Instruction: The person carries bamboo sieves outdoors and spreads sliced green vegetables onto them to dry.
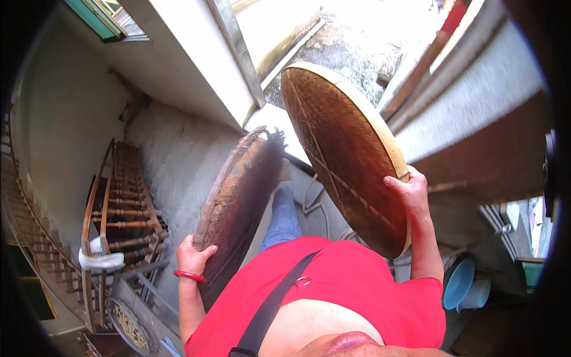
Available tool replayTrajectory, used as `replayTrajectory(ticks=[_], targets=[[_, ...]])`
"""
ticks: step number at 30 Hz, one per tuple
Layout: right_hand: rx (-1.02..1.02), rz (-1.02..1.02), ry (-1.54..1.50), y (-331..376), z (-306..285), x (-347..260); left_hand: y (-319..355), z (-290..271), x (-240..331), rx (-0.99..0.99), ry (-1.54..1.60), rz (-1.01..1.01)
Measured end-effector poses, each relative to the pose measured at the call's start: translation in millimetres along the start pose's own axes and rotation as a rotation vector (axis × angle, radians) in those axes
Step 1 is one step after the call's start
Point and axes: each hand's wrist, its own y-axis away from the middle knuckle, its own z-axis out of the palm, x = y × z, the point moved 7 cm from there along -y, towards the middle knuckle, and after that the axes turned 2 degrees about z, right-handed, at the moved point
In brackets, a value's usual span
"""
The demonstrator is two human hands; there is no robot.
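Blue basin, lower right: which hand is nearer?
Right. The right hand, gripping the round tray, is above and left of the blue basin in view; the left hand, on the frayed tray, is much farther left.

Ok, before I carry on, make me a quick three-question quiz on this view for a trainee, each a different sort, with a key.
1. Multiple choice: which hand grips the pale-rimmed woven tray? A) left; B) right; C) both.
2. True or false: the frayed woven tray lies flat on the floor with no hand on it.
3. Fill in: the red bangle is worn on the ____ wrist.

Key:
1. B, the right hand.
2. False; the left hand grips the frayed woven tray.
3. Left.
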Motion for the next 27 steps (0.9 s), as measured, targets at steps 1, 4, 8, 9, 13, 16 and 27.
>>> replayTrajectory(ticks=[1,4,8,9,13,16,27], targets=[[0.004,-0.006,0.002,-26,4,-4,-28,3,12,-0.026,0.006,0.01],[0.04,0.091,0.056,-101,14,-14,-112,17,52,-0.091,-0.028,0.06],[0.201,0.051,0.223,-208,16,-60,-221,22,134,-0.195,-0.047,0.106],[0.21,0.053,0.27,-228,18,-61,-236,27,143,-0.211,-0.086,0.137],[0.245,0.059,0.217,-298,4,-72,-299,37,198,-0.268,-0.108,0.167],[0.271,0.068,0.168,-356,-3,-98,-346,46,233,-0.273,-0.099,0.182],[0.36,0.094,0.167,-598,-38,-41,-510,145,350,-0.327,-0.202,0.153]])
